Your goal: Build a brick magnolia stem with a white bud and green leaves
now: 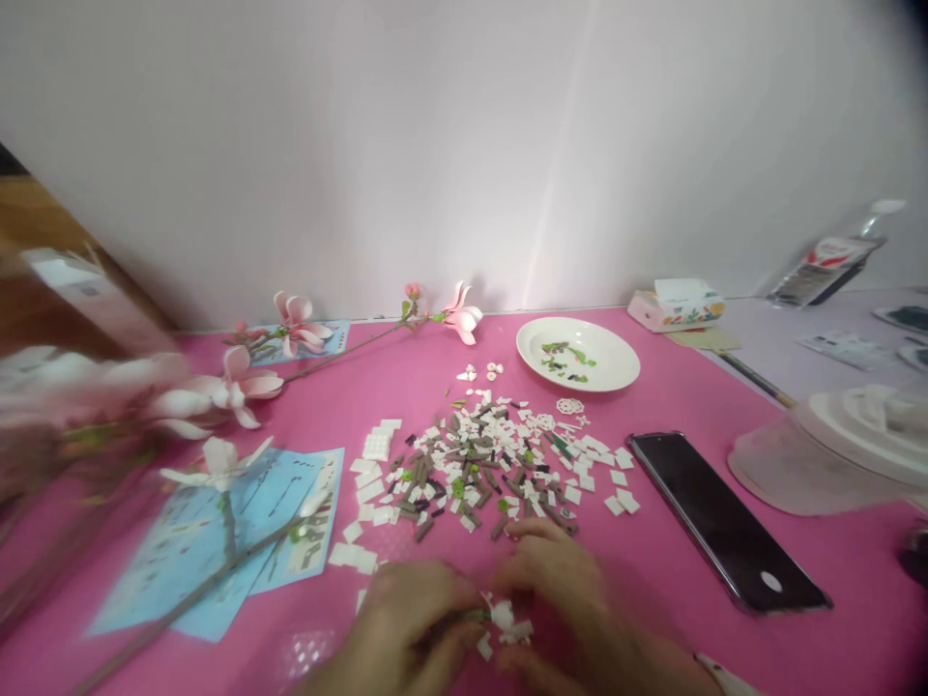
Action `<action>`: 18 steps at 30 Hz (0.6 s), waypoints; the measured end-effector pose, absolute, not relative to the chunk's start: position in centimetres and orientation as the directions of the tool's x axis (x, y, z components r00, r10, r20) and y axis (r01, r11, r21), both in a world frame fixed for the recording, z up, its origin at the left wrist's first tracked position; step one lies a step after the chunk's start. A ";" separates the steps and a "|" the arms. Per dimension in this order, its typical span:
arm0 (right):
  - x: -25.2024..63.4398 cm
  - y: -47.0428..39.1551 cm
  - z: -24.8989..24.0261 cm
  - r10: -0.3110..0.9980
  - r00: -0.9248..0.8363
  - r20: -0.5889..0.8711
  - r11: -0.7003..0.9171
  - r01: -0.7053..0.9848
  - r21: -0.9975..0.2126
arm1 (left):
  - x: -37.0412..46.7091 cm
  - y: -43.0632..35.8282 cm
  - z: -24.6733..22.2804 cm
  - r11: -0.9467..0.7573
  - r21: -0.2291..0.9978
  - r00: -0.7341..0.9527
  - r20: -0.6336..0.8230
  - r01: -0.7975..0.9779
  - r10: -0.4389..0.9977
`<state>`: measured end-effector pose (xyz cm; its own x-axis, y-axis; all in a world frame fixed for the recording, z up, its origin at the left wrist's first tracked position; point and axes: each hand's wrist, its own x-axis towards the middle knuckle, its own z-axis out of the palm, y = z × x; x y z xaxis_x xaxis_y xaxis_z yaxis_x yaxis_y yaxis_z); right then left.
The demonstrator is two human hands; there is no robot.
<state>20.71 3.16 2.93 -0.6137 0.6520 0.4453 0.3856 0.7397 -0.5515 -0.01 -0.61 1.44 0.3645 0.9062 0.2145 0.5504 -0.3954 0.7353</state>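
Low in the head view, my left hand [420, 619] is closed, thumb and fingers pinching a thin dark stem piece [473, 615]. White toy-brick pieces [502, 613] are at its tip, between my two hands. My right hand [562, 590] curls around these white pieces from the right; blur hides its exact grip. Just beyond my fingers spreads a pile of loose toy bricks [471, 464], white, grey-brown, dark and green. White flat bricks [354, 557] lie along its left side.
Brick-built pink magnolia branches [348, 348] and blue instruction sheets [290, 483] lie left. A white plate [533, 372] with green pieces stands behind the pile. On the right are a phone [725, 522], a lidded tub [797, 464], a tissue pack [678, 307] and a tilted bottle [826, 266].
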 end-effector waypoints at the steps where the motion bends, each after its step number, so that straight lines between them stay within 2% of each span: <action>1: 20.7 3.1 3.2 0.649 -0.603 0.463 0.742 0.368 -0.560 | 0.0 -0.5 1.5 -0.400 0.736 0.371 0.216 0.546 0.903; 4: 20.5 3.3 3.4 0.625 -0.600 0.500 0.757 0.308 -0.576 | 0.1 -0.4 1.5 -0.422 0.725 0.390 0.227 0.544 0.892; 8: 20.5 3.6 2.7 0.627 -0.617 0.475 0.753 0.325 -0.572 | 0.1 -0.4 1.5 -0.454 0.712 0.398 0.261 0.536 0.880; 13: 20.3 4.0 1.2 0.570 -0.603 0.558 0.802 0.263 -0.536 | 0.2 -0.5 1.6 -0.486 0.680 0.417 0.281 0.548 0.864; 18: 20.5 3.7 2.3 0.596 -0.628 0.501 0.781 0.309 -0.542 | 0.1 -0.6 1.5 -0.471 0.675 0.391 0.282 0.568 0.876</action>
<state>20.45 3.72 2.26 -0.6277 0.5959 0.5008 0.3091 0.7813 -0.5423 0.08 -0.62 1.48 0.3911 0.8762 0.2816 0.5681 -0.4706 0.6751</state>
